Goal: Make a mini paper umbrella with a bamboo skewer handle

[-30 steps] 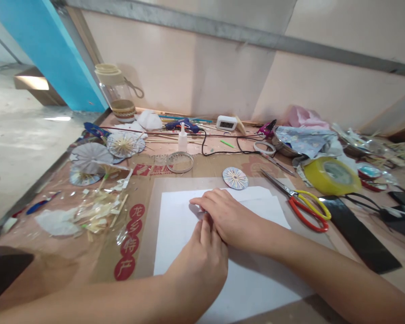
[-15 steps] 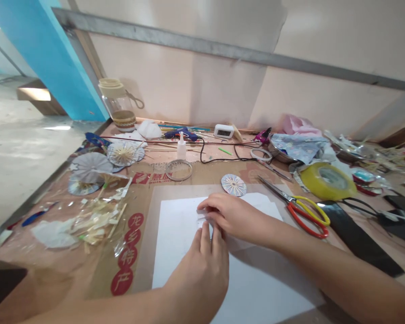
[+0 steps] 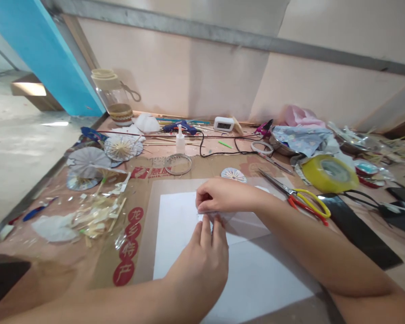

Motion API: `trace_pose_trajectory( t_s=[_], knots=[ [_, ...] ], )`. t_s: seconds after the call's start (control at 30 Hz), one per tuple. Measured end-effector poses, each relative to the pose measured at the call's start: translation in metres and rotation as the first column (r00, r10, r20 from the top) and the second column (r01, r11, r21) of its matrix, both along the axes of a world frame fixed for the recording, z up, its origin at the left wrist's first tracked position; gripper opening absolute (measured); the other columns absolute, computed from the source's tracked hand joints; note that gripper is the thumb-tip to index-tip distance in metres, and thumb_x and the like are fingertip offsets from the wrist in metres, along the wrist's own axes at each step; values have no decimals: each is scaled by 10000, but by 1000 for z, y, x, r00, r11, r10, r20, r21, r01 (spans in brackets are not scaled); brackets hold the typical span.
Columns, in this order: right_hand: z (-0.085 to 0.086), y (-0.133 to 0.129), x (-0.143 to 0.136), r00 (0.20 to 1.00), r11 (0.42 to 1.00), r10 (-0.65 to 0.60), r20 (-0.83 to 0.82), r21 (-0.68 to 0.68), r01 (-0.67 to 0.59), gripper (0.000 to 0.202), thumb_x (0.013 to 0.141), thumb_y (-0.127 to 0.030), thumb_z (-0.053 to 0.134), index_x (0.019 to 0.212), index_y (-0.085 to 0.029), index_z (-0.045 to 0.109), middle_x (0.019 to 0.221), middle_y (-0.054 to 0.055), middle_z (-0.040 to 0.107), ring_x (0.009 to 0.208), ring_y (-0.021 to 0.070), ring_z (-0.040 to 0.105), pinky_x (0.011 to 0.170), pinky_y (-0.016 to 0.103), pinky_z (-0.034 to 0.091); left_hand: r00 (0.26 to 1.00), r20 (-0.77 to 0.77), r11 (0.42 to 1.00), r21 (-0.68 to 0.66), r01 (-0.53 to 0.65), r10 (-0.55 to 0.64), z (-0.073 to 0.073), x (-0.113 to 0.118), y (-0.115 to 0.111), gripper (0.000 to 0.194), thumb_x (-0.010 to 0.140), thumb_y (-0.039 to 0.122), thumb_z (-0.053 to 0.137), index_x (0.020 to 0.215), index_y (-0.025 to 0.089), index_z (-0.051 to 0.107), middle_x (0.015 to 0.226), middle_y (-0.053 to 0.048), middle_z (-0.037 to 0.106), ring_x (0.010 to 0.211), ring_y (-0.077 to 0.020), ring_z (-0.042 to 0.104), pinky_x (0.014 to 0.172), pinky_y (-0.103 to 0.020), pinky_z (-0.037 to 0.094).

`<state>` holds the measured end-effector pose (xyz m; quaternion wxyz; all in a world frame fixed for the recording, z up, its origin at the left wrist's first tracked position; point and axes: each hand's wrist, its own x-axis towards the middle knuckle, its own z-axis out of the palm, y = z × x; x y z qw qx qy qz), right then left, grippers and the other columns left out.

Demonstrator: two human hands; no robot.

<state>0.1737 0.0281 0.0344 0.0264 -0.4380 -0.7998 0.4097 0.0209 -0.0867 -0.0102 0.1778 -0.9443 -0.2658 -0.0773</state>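
Observation:
White paper sheets (image 3: 175, 225) lie in front of me on a translucent mat. My left hand (image 3: 202, 263) rests on them, fingers stretched forward, tips on a small pale piece whose kind I cannot make out. Just beyond those fingertips, my right hand (image 3: 224, 195) is curled, thumb and forefinger bent together. A greyish patterned scrap (image 3: 222, 217) shows under it; what the fingers pinch is mostly hidden. Behind the right hand lies a small round ribbed disc (image 3: 234, 174), like a tiny parasol top. Scissors (image 3: 295, 193) with one yellow and one red handle lie right of the sheets.
Several parasol-like discs (image 3: 123, 147) and thin sticks with plastic scraps (image 3: 101, 211) lie left. Along the back stand a bottle (image 3: 113, 101), a glue bottle (image 3: 180, 143), a blue glue gun (image 3: 180, 128) and a small clock (image 3: 223, 123). Yellow tape (image 3: 330, 174) is at right.
My right hand has turned and its fingers have curled in; its wrist has risen and partly covers the small disc. My left hand stays nearly in place. The view has tilted slightly.

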Motion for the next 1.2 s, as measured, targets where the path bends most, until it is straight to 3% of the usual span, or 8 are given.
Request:
trace_pose_trajectory(
  t_s=[0.37, 0.93, 1.2],
  knots=[
    [0, 1, 0, 1000, 999, -9, 21, -32, 10, 90, 785, -168, 629, 770, -183, 716, 734, 0, 739, 682, 143, 658, 569, 220, 422, 1000, -27, 1000, -20, 10, -11, -1, 1, -1, 414, 903, 217, 548, 1226, -16, 660, 1274, -259, 656, 1124, -391, 666, 894, -445, 571],
    [2, 1, 1, 1000, 998, -10, 8, -69, 11, 89, 784, -173, 624, 789, -171, 713, 712, -3, 724, 657, 128, 640, 545, 202, 402, 1000, -17, 1000, -4, -17, 17, -1, 1, 0, 383, 905, 212, 549, 1209, 27, 690, 1270, -215, 674, 1117, -374, 675, 896, -423, 575],
    [-1, 6, 4, 998, 997, 62, 20, 33, -63, 199, 878, -202, 575, 889, -144, 765, 850, 38, 760, 741, 137, 628, 610, 207, 400, 1000, -6, 1000, 11, -4, 4, -1, 1, 1, 367, 875, 214, 554, 1159, 63, 731, 1239, -188, 699, 1086, -366, 692, 885, -421, 580]
  ],
)
